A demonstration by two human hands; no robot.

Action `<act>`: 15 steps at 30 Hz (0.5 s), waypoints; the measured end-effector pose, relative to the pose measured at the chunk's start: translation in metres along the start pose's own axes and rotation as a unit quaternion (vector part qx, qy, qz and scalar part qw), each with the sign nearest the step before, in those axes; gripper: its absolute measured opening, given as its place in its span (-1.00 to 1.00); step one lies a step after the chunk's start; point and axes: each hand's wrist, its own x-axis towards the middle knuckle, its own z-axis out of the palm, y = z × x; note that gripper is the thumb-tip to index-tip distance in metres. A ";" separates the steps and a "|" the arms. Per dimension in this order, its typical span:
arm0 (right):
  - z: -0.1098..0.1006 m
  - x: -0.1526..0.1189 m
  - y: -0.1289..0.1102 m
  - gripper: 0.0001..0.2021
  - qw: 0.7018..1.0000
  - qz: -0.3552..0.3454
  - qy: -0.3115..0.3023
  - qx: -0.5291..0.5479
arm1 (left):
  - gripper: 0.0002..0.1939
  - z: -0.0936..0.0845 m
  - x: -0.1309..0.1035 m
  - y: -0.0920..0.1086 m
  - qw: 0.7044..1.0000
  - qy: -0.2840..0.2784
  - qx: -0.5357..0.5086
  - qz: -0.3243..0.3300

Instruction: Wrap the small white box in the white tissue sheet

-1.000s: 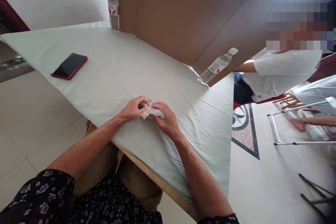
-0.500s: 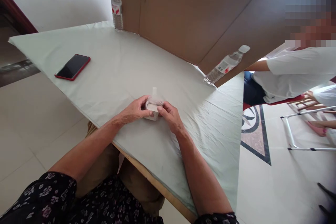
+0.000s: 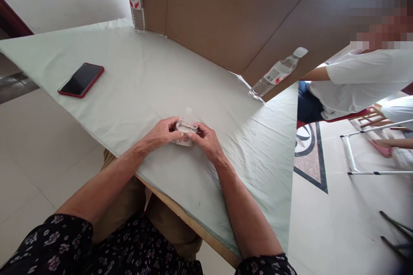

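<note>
A small whitish packet (image 3: 183,141) with brownish-pink marks on its front sits between my hands, near the front edge of the cloth-covered table. Thin clear plastic rises at its back, with a pale tab (image 3: 189,111) sticking up. My left hand (image 3: 165,132) grips the packet's left side, its thumb along the front. From the right, my right hand (image 3: 206,138) holds it, thumb pressed on the front near the top edge. The fingers behind the packet are partly hidden. What is inside it I cannot make out.
A phone (image 3: 81,80) with a red case lies at the left of the table (image 3: 155,77). Two water bottles, one left (image 3: 136,2) and one right (image 3: 278,73), stand against a brown cardboard panel (image 3: 222,13). A person in a white shirt (image 3: 364,81) sits beyond at the right.
The camera view has shifted slightly. My thumbs have moved a little on the packet, and its front marks and the rim at its top show more now. Both hands still hold it.
</note>
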 end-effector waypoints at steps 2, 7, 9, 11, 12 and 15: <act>0.000 0.001 -0.002 -0.57 1.000 -0.003 0.007 -0.017 | -0.58 0.001 0.000 0.000 1.000 0.001 -0.018 0.001; -0.003 0.003 -0.004 -0.60 1.000 0.007 -0.019 -0.010 | -0.52 0.001 0.001 -0.002 0.996 -0.015 -0.089 -0.022; -0.005 0.006 -0.005 -0.59 1.000 0.010 -0.008 -0.002 | -0.48 0.000 0.003 -0.003 0.994 -0.018 -0.105 -0.030; -0.005 0.012 -0.006 -0.58 1.000 0.011 0.007 -0.007 | -0.47 -0.001 0.004 -0.005 0.993 -0.020 -0.111 -0.034; -0.005 0.016 -0.007 -0.59 1.000 0.014 0.009 -0.011 | -0.46 -0.002 0.005 -0.005 0.993 -0.021 -0.112 -0.035; -0.002 0.029 -0.012 -0.62 1.000 0.029 0.000 0.010 | -0.40 -0.003 0.005 -0.006 0.993 -0.021 -0.106 -0.036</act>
